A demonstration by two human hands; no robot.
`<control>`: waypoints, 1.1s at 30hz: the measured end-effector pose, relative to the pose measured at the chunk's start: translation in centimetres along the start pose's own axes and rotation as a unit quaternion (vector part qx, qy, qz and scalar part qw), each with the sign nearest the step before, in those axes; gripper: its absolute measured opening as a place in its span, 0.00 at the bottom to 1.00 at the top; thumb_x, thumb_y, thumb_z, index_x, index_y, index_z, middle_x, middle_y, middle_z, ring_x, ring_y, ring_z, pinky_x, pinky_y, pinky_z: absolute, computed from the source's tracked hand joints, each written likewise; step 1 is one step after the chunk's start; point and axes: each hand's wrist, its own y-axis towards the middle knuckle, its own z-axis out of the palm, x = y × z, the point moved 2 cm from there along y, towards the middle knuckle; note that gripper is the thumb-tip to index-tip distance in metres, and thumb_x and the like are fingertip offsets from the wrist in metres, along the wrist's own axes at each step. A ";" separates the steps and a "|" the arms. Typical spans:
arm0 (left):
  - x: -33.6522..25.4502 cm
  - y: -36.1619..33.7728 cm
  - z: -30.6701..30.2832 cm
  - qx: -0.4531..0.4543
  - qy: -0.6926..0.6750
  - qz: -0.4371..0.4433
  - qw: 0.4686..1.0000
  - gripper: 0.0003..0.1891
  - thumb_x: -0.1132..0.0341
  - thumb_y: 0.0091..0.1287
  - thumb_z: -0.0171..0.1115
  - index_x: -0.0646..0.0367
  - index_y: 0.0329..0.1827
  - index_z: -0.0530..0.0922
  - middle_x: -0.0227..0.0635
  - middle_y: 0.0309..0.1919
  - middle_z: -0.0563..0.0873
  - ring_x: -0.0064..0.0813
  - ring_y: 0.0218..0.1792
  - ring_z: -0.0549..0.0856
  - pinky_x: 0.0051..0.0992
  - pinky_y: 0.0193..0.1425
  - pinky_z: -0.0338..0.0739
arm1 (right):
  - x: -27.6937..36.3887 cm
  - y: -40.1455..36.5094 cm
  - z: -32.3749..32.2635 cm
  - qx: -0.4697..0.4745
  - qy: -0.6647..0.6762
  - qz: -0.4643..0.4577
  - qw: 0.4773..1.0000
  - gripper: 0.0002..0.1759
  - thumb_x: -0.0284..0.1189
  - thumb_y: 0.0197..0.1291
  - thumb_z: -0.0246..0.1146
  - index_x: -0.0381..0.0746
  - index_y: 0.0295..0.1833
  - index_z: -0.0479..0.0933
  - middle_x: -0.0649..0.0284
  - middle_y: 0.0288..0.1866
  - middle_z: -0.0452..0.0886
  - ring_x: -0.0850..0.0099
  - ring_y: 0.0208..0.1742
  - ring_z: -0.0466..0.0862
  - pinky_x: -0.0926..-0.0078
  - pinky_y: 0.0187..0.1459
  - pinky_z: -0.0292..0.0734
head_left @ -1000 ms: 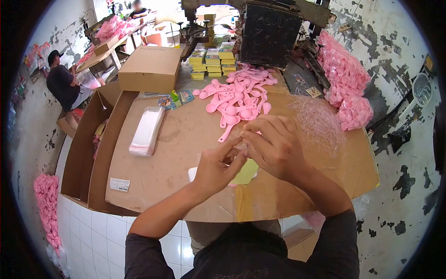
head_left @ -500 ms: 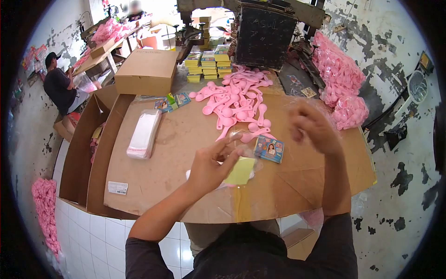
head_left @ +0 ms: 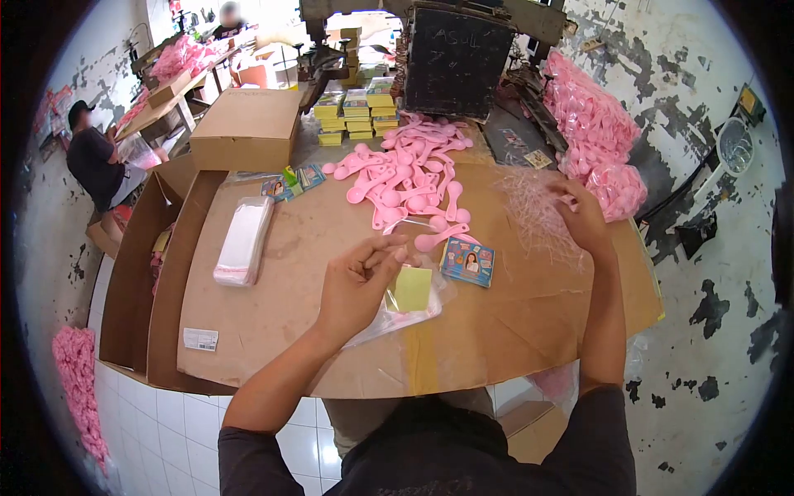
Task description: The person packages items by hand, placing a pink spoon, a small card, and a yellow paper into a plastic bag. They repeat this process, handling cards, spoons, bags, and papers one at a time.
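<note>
**Right hand parted from left hand and reached the clear strands**

Clear bag: lower centre of the frame, with a plain yellow-green card showing in it. Left hand held it by the top, thumb and fingertips pinched narrow. A white-edged plastic packet lay below it on the cardboard sheet.

Change: one second earlier both hands had met over the bag. By this frame the left hand alone kept hold.

Right hand: right of centre, at the tangle of clear strands. Fingers were loosely curved; could not tell whether a strand was gripped.

Surroundings: printed cards lay just right of the bag, previously hidden by the right hand. Pink scoops were heaped at upper centre; a stack of clear sleeves lay left of centre.
</note>
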 end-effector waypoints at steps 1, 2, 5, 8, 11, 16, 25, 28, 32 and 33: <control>0.0 0.1 0.0 0.000 -0.007 0.002 1.000 0.15 0.71 0.76 0.65 0.69 0.62 0.80 0.41 0.43 0.92 0.22 0.45 0.89 0.24 0.51 0.84 | -0.3 0.9 0.3 0.072 0.143 0.082 0.984 0.24 0.16 0.58 0.58 0.37 0.61 0.79 0.50 0.62 0.82 0.50 0.65 0.80 0.55 0.65 0.74; 0.2 0.1 0.0 0.000 -0.014 0.003 1.000 0.15 0.70 0.76 0.65 0.69 0.61 0.81 0.40 0.43 0.92 0.21 0.44 0.89 0.23 0.51 0.84 | -0.5 1.2 0.7 0.143 0.282 0.160 0.935 0.23 0.16 0.59 0.57 0.36 0.60 0.79 0.49 0.62 0.82 0.50 0.66 0.79 0.54 0.65 0.74; 0.8 0.0 0.0 -0.002 -0.011 0.004 1.000 0.14 0.69 0.77 0.64 0.69 0.60 0.81 0.40 0.44 0.92 0.22 0.45 0.89 0.24 0.51 0.84 | -5.3 0.9 2.7 0.011 -0.325 0.047 0.944 0.18 0.21 0.63 0.60 0.35 0.58 0.80 0.49 0.61 0.83 0.49 0.65 0.81 0.55 0.63 0.75; 0.7 0.2 -0.3 0.004 -0.018 0.007 1.000 0.14 0.68 0.78 0.63 0.69 0.59 0.81 0.41 0.44 0.92 0.23 0.45 0.89 0.24 0.52 0.84 | -4.4 1.8 1.5 -0.048 -0.132 -0.056 0.989 0.15 0.25 0.65 0.63 0.35 0.56 0.82 0.49 0.60 0.84 0.49 0.64 0.81 0.56 0.63 0.76; 0.6 0.3 -0.2 0.002 -0.033 0.011 0.999 0.13 0.68 0.78 0.63 0.70 0.56 0.82 0.41 0.44 0.92 0.24 0.45 0.90 0.24 0.52 0.85 | -3.0 2.4 1.0 -0.067 0.037 0.044 0.996 0.14 0.28 0.66 0.64 0.35 0.56 0.82 0.50 0.59 0.84 0.50 0.64 0.81 0.58 0.64 0.75; 1.0 0.3 0.0 -0.009 -0.046 -0.010 0.999 0.13 0.66 0.78 0.63 0.70 0.53 0.83 0.41 0.43 0.92 0.24 0.43 0.90 0.25 0.50 0.85 | 9.6 -0.2 4.1 0.025 0.085 -0.092 0.992 0.15 0.29 0.68 0.67 0.36 0.57 0.82 0.57 0.53 0.87 0.62 0.54 0.86 0.63 0.56 0.79; 1.4 0.3 -0.3 0.005 -0.019 -0.023 1.000 0.12 0.65 0.78 0.64 0.67 0.53 0.84 0.36 0.42 0.91 0.20 0.43 0.88 0.24 0.48 0.84 | 16.6 -2.8 12.2 0.259 0.484 -0.024 0.835 0.17 0.23 0.70 0.67 0.33 0.62 0.78 0.65 0.47 0.83 0.80 0.47 0.83 0.80 0.49 0.79; 0.7 0.5 0.0 0.036 -0.065 -0.017 0.997 0.12 0.67 0.77 0.65 0.67 0.55 0.84 0.34 0.43 0.91 0.19 0.45 0.87 0.24 0.49 0.84 | 16.2 -2.7 12.0 0.243 0.500 0.013 0.831 0.15 0.22 0.71 0.65 0.32 0.61 0.79 0.66 0.47 0.83 0.80 0.47 0.83 0.79 0.49 0.79; 1.7 0.6 0.1 0.047 -0.038 -0.040 0.997 0.12 0.70 0.76 0.66 0.66 0.57 0.85 0.34 0.45 0.91 0.19 0.46 0.87 0.24 0.50 0.84 | 14.9 -2.9 12.3 0.217 0.476 0.033 0.851 0.11 0.22 0.71 0.66 0.32 0.55 0.82 0.65 0.46 0.84 0.80 0.46 0.83 0.79 0.49 0.80; 1.9 0.6 -0.1 0.048 -0.018 -0.049 0.997 0.12 0.71 0.75 0.66 0.65 0.58 0.85 0.34 0.46 0.91 0.19 0.46 0.87 0.24 0.50 0.84 | 14.8 -3.0 12.4 0.207 0.471 0.038 0.857 0.10 0.22 0.70 0.66 0.32 0.54 0.82 0.65 0.46 0.85 0.80 0.46 0.83 0.79 0.49 0.80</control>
